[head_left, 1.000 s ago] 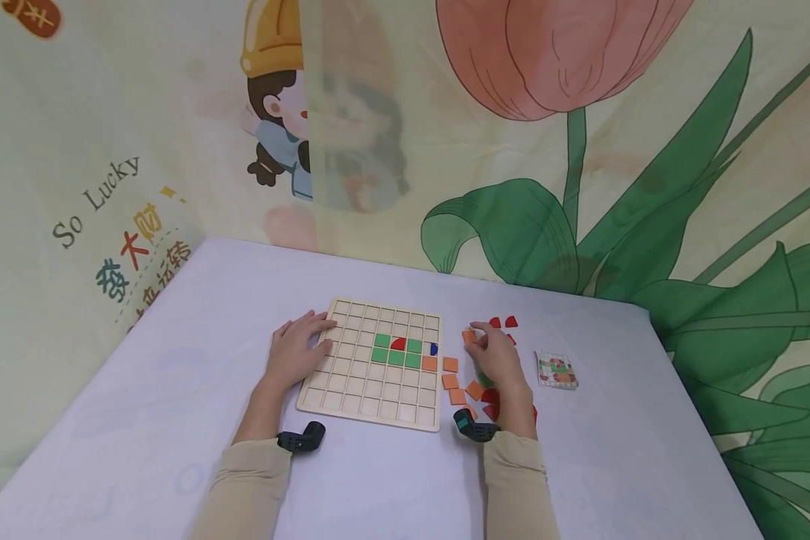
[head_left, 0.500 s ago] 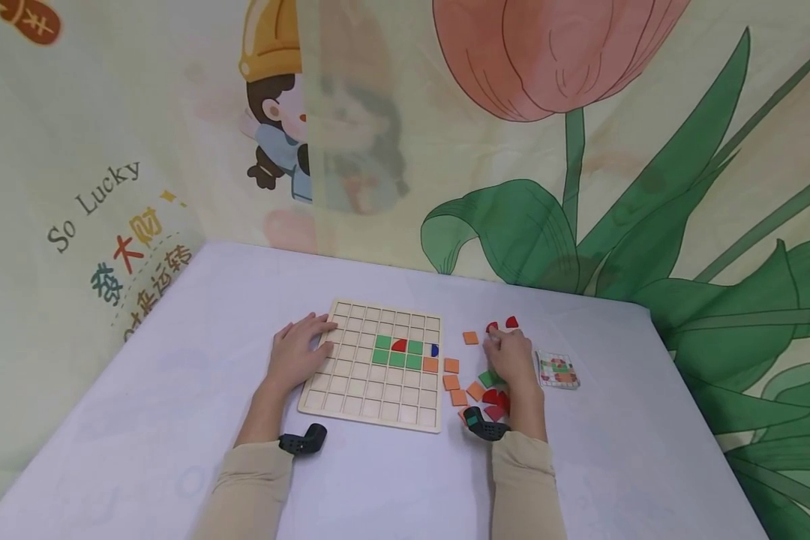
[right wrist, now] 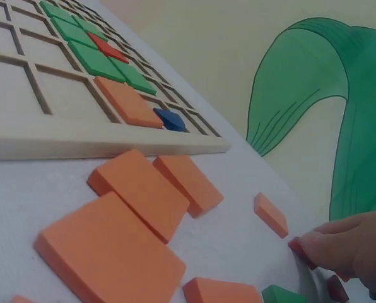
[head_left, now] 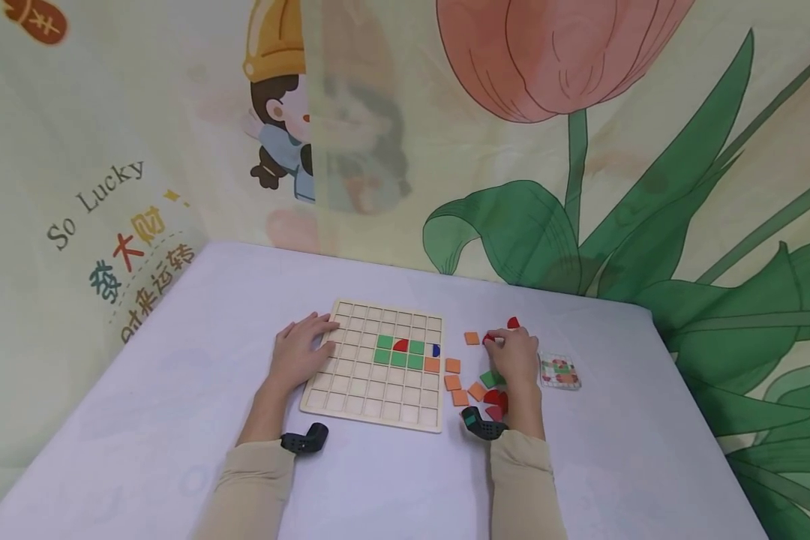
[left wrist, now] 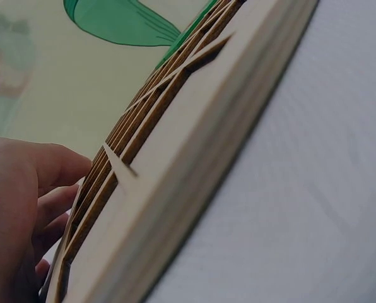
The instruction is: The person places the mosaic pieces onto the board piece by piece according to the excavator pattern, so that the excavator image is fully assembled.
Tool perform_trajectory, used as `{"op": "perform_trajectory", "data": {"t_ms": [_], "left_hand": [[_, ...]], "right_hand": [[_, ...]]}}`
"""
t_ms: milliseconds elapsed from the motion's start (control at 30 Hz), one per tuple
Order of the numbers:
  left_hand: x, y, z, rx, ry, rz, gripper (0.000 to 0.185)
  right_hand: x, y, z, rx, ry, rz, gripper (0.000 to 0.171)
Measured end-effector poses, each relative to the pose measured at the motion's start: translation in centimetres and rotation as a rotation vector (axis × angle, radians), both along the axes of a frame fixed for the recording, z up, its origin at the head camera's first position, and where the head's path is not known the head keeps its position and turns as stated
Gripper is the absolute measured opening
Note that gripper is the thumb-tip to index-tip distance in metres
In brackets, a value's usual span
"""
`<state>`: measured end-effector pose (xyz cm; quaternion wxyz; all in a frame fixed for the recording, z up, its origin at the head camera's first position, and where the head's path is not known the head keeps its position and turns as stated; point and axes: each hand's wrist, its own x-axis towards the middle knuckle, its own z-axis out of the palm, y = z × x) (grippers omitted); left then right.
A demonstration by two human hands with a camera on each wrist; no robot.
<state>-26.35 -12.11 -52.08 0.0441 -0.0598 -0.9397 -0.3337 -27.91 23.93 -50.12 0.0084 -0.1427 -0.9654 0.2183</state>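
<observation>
My left hand [head_left: 300, 351] rests on the left edge of the wooden grid board [head_left: 371, 424], fingers spread over its rim. The left wrist view shows the thumb [left wrist: 65, 164] at the grid's edge. To the right of the board, my right hand [head_left: 517, 358] pinches a small red piece [right wrist: 299, 252] between thumb and fingers, low over the table. An orange square tile [head_left: 471, 338] lies just left of those fingertips, and a red quarter-circle piece [head_left: 513, 322] lies beyond them. Green tiles [head_left: 398, 359], one red piece, an orange tile and a blue piece [head_left: 436, 350] sit in the grid.
Several loose orange tiles [head_left: 452, 382] lie along the board's right side. Green [head_left: 489, 379] and red pieces [head_left: 493, 397] lie near the right wrist, partly hidden by it. A patterned card [head_left: 560, 371] lies right of the right hand. A printed cloth backdrop [head_left: 378, 225] stands behind the table.
My right hand has let go of the orange tile, moved right and taken hold of a red piece, lifting it slightly toward me. The left hand stays on the board.
</observation>
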Motion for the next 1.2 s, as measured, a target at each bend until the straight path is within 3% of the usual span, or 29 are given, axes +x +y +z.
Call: {"op": "perform_trajectory", "data": {"t_ms": [300, 400, 500, 600, 733, 800, 933, 1200], "left_hand": [[-0.1, 0.1, -0.2, 0.013, 0.011, 0.001, 0.04], [-0.1, 0.2, -0.2, 0.013, 0.007, 0.0, 0.04], [-0.2, 0.3, -0.3, 0.012, 0.004, -0.008, 0.04], [-0.3, 0.1, -0.4, 0.006, 0.009, -0.011, 0.04], [-0.4, -0.1, -0.7, 0.003, 0.018, -0.013, 0.04], [-0.4, -0.1, -0.8, 0.01, 0.017, -0.018, 0.04], [-0.4, 0.0, -0.7, 0.013, 0.012, -0.022, 0.04], [-0.4, 0.1, -0.5, 0.003, 0.006, -0.006, 0.04]], "right_hand": [[0.2, 0.1, 0.2, -0.069, -0.009, -0.008, 0.037], [0.4, 0.0, 0.8, -0.125, 0.06, -0.044, 0.029], [0.7, -0.7, 1.8, -0.185, 0.157, -0.019, 0.026], [1.0, -2.7, 3.0, -0.222, 0.166, 0.135, 0.028], [1.4, -7.1, 3.1, -0.28, 0.05, 0.399, 0.026], [1.6, -9.2, 2.7, -0.27, 0.018, 0.486, 0.018], [2.0, -11.5, 1.5, -0.211, 0.016, 0.559, 0.006], [2.4, -13.2, 0.2, -0.136, 0.033, 0.611, 0.004]]}}
